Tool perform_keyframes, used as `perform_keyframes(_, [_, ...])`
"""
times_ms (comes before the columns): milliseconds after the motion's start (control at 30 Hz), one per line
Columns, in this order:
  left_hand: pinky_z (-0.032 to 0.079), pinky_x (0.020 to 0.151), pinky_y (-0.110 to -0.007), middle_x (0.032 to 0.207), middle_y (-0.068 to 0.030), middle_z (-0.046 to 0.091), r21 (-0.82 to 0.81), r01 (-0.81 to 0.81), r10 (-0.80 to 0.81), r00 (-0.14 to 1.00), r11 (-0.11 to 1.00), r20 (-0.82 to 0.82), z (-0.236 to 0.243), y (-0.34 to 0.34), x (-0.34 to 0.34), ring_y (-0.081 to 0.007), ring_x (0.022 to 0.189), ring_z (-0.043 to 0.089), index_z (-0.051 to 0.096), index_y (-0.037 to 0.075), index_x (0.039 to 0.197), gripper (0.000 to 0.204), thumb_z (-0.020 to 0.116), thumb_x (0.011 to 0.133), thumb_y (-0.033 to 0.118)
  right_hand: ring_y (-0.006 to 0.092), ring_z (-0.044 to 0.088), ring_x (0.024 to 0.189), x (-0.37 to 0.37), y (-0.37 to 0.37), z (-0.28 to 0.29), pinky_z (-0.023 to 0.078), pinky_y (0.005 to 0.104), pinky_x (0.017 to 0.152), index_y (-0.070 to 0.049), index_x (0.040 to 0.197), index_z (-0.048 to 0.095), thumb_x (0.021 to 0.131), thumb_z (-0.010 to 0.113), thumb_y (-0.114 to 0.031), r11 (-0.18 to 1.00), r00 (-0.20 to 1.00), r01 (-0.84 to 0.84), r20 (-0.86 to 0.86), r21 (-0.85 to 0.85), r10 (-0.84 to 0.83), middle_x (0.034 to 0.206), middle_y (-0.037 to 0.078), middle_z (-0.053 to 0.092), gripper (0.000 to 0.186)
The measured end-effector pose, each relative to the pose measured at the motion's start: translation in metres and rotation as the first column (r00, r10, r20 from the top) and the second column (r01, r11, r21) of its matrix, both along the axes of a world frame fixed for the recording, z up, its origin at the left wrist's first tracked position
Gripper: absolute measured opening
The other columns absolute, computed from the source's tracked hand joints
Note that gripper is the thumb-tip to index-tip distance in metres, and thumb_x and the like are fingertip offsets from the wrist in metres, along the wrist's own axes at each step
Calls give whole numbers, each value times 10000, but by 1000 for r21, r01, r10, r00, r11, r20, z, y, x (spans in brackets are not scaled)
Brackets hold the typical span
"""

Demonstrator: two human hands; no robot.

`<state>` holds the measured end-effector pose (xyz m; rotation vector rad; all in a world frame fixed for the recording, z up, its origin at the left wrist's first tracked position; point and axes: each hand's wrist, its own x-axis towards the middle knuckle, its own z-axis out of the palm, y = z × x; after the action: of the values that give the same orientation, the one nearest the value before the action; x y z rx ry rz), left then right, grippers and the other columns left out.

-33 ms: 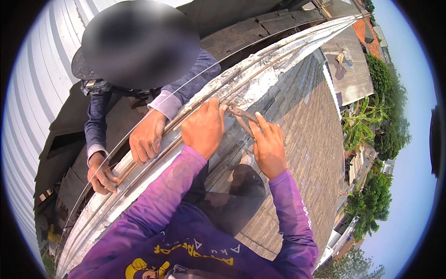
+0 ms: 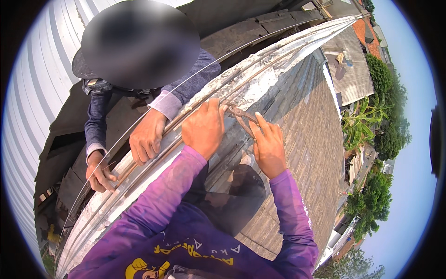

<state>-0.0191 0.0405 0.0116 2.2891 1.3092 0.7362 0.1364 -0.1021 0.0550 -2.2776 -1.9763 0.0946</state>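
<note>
In my right hand (image 2: 269, 149) is a pair of rusty pincers (image 2: 238, 112); my fingers are closed on the handles. The tool's head sits at the thin metal rods (image 2: 265, 62) that run along the white ridge. Just left of the pincers, my left hand (image 2: 203, 127) is closed around the rods, thumb toward the tool's head. What the pincer jaws bite on is too small to make out. Across the ridge, a co-worker's one hand (image 2: 147, 137) rests on the rods, and the other hand (image 2: 100, 172) touches them lower down.
A co-worker in a dark blue sleeve (image 2: 98, 122) leans in from the far left. A thin wire (image 2: 139, 122) arcs past those arms. Brown roof tiles (image 2: 297, 162) slope down to the right, with trees and houses below. A corrugated metal roof (image 2: 32, 107) lies at the left.
The co-worker's lower hand has shifted slightly to the left, its fingers a little more lifted. My hands and the pincers have not visibly moved.
</note>
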Motion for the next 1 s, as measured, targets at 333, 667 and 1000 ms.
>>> perform_keyframes(333, [579, 613, -438, 854, -99, 711, 16, 0, 0, 1000, 1000, 5, -3, 4, 3, -313, 713, 728, 648, 120, 1055, 205, 682, 1014, 318, 358, 581, 1241, 4, 12, 9, 448, 614, 1105, -33, 1404, 619, 842, 666, 34, 1000, 996, -4, 87, 1, 4, 1565, 164, 517, 568])
perform_keyframes(667, [582, 619, -445, 875, -109, 714, -15, 14, -13, 1000, 1000, 11, -2, 4, 1, -324, 726, 733, 645, 118, 1074, 206, 663, 1029, 318, 262, 634, 979, -18, 17, 21, 551, 413, 869, -52, 1126, 651, 892, 679, -34, 1000, 959, 15, 283, -13, -11, 1350, 129, 669, 236])
perform_keyframes(1000, [585, 613, -443, 880, -111, 715, -6, 21, -21, 1000, 1000, 3, -6, 4, 1, -325, 732, 736, 634, 112, 1074, 221, 664, 1025, 325, 278, 647, 916, -16, 22, 16, 572, 391, 790, -45, 1229, 582, 928, 643, -42, 994, 960, 112, 260, -3, -108, 916, 92, 601, 308])
